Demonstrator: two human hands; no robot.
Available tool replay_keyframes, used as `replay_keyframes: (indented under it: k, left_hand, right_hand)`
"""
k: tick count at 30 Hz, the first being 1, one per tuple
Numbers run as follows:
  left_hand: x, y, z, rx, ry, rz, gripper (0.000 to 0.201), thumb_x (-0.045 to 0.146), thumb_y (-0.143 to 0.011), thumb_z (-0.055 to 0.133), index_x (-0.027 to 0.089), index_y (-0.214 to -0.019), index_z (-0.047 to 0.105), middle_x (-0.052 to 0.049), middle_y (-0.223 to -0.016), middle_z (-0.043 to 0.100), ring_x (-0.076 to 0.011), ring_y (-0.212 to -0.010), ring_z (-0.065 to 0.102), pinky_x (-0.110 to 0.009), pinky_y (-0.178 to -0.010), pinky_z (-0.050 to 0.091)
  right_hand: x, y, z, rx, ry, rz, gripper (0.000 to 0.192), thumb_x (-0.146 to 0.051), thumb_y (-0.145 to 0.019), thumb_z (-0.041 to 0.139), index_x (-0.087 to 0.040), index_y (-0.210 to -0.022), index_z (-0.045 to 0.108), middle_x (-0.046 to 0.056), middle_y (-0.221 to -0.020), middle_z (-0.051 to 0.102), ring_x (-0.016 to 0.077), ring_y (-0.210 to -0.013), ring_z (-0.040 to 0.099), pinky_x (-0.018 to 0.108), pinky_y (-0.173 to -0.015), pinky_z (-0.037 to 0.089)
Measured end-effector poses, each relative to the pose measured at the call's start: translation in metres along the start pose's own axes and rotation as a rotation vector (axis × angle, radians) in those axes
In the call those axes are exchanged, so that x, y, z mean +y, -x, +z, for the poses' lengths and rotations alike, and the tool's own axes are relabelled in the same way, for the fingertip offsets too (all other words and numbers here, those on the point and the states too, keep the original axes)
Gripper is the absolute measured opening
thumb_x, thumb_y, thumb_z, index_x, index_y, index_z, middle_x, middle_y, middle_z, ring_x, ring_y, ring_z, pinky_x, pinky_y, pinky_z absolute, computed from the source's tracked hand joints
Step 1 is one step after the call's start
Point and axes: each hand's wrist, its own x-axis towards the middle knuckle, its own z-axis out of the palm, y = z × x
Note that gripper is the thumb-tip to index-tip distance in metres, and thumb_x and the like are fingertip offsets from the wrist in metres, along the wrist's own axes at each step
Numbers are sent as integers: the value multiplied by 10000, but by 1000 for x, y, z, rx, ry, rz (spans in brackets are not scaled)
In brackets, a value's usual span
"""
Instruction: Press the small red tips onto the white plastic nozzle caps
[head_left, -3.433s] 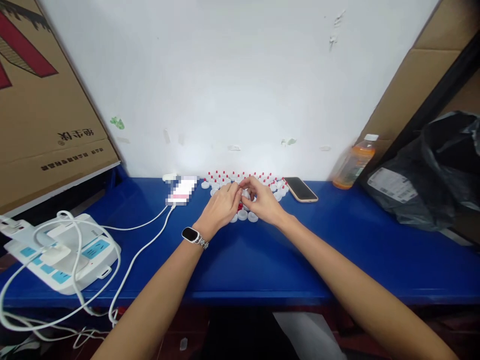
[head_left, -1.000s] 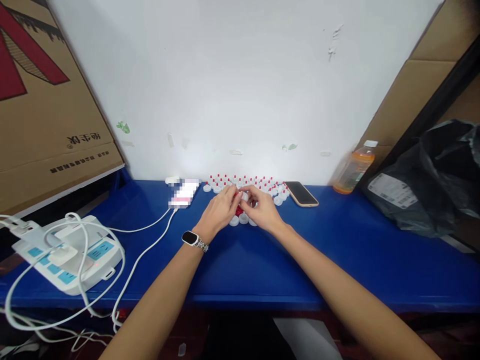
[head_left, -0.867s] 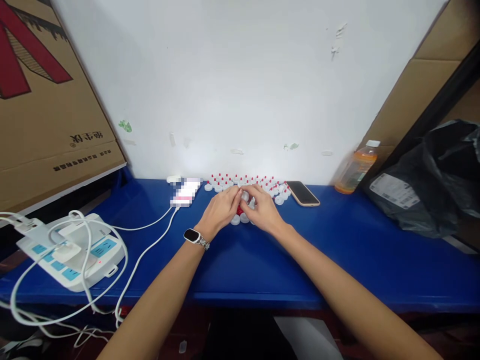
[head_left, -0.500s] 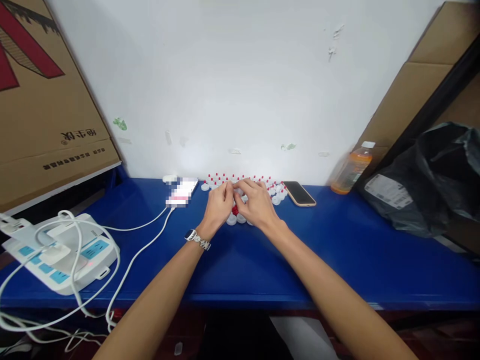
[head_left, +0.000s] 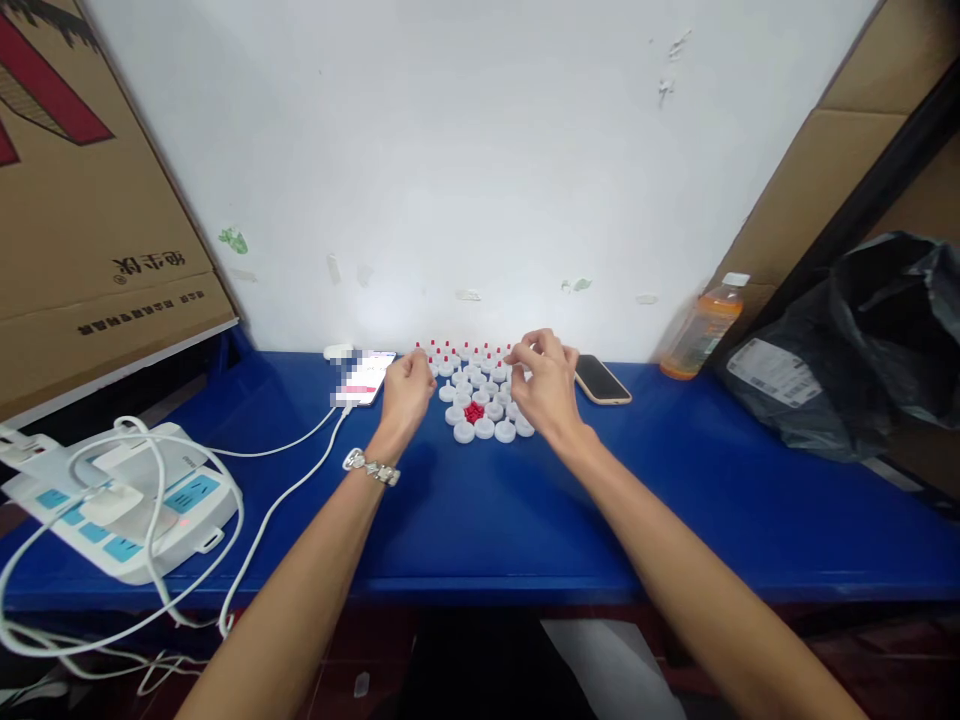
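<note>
On the blue table lies a cluster of white round plastic caps (head_left: 484, 429), several of them plain at the front. Farther back, the caps (head_left: 445, 366) carry small red tips. A little heap of small red pieces (head_left: 473, 411) sits among the front caps. At the left side of the cluster is my left hand (head_left: 409, 392), its fingers closed together; whatever they may hold is hidden. My right hand (head_left: 547, 385) hovers over the right side with thumb and forefinger pinched near the red tips, and I cannot make out what is between them. It covers some caps.
A phone (head_left: 363, 380) with a charging cable lies left of the caps, a dark phone (head_left: 602, 380) to the right. Farther right stand an orange drink bottle (head_left: 703, 330) and a black plastic bag (head_left: 817, 350). A power strip (head_left: 127, 510) with looping white cables occupies the left.
My hands were together over the middle of the caps and have moved apart, left hand leftward, right hand rightward. The front caps and red heap now show between them.
</note>
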Motion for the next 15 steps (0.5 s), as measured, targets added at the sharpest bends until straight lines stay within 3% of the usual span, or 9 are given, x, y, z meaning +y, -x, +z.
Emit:
replay_keyframes:
  k: [3, 6, 8, 11, 15]
  left_hand:
    - [-4, 0, -8, -172, -199, 174, 373, 386, -1000, 347, 209, -678, 414, 19, -617, 461, -133, -587, 453, -274, -585, 381]
    - [-8, 6, -4, -376, -477, 351, 279, 386, -980, 438, 202, -828, 583, -23, -820, 579, -179, -808, 552, -320, -768, 450]
    - [-9, 10, -1, -455, -569, 397, 254, 397, -961, 490, 221, -940, 673, -51, -953, 599, -214, -953, 569, -368, -888, 455]
    - [-8, 11, -3, -494, -579, 402, 311, 420, -968, 485, 244, -1086, 712, -73, -1043, 604, -233, -1026, 572, -402, -953, 450]
    - [-9, 1, -18, -459, -588, 352, 314, 386, -980, 455, 214, -1063, 703, -76, -1004, 642, -224, -944, 598, -383, -879, 472]
  right_hand:
    - [9, 0, 5, -40, -219, 62, 156, -194, -859, 546, -228, -903, 693, 54, -1027, 678, 237, -951, 623, 408, -933, 402]
    - [10, 2, 12, -93, -361, 141, 139, -251, -850, 587, -234, -943, 688, 31, -979, 727, 232, -951, 651, 373, -914, 456]
    - [11, 4, 14, -117, -467, 187, 150, -268, -844, 606, -230, -977, 667, 31, -1019, 738, 224, -1002, 660, 364, -937, 465]
    - [18, 3, 14, -139, -592, 213, 141, -300, -844, 618, -219, -956, 643, 55, -1102, 721, 216, -1081, 647, 369, -966, 460]
    - [28, -15, 23, -133, -381, 220, 180, -356, -788, 671, -211, -887, 705, 66, -1021, 674, 232, -1014, 617, 381, -917, 457]
